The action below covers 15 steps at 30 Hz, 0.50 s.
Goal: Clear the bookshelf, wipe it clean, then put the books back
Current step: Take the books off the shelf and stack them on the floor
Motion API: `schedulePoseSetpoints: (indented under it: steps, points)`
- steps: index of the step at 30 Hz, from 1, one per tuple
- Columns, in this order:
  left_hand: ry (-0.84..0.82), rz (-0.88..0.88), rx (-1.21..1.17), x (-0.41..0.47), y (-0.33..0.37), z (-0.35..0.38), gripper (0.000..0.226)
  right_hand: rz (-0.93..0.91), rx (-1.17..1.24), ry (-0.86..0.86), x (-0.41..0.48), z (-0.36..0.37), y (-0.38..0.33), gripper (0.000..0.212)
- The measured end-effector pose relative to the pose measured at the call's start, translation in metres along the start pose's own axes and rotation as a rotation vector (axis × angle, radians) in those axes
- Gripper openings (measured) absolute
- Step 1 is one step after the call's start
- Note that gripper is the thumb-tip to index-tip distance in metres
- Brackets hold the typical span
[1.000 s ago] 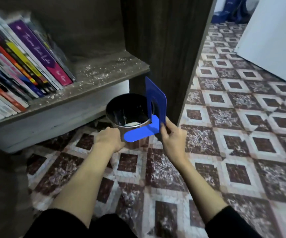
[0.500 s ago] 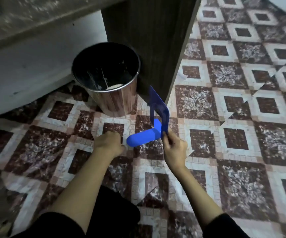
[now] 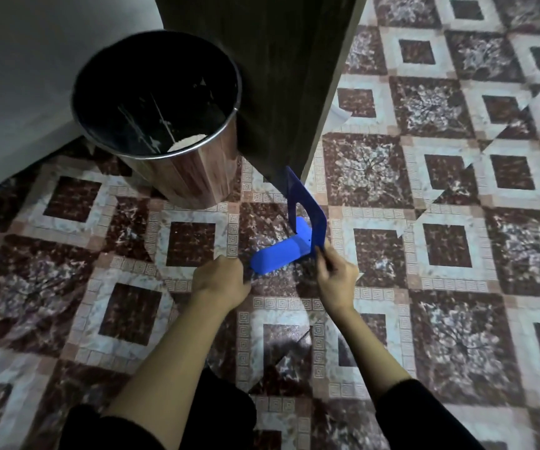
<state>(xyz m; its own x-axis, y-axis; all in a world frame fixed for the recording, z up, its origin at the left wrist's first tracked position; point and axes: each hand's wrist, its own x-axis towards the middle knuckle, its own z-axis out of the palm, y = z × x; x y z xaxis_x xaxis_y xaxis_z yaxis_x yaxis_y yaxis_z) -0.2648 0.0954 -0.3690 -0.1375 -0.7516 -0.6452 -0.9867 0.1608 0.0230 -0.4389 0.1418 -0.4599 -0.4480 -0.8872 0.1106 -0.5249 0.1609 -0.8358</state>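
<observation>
Patterned maroon-and-white floor tiles [image 3: 457, 336] fill the view from above. The right hand [image 3: 337, 277] pinches the lower edge of a blue bookend [image 3: 281, 254] by its upright plate, thumb and fingers closed on it. The left hand [image 3: 220, 279], fingers curled under, sits at the tip of the bookend's flat tongue; whether it grips anything cannot be told. The bookend is near a round metal bin [image 3: 177, 177], on the viewer's side. The bookshelf's dark side panel [image 3: 278, 76] stands just right of the bin.
</observation>
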Motion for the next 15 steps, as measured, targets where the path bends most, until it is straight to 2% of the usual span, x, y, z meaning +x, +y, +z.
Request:
schedulePoseSetpoints:
  steps: [6, 11, 15]
  points:
    - [-0.016, 0.028, -0.011, 0.014, 0.012, 0.004, 0.033, -0.056, -0.094, 0.005, 0.008, -0.003, 0.016, 0.029]
    - [-0.013, 0.041, -0.032, 0.021, 0.019, 0.007, 0.037, -0.017, -0.177, 0.008, 0.011, 0.005, 0.022, 0.015]
    - [0.013, 0.058, -0.009, 0.023, 0.021, 0.009, 0.038, 0.041, -0.219, 0.033, 0.012, 0.009, 0.025, 0.016]
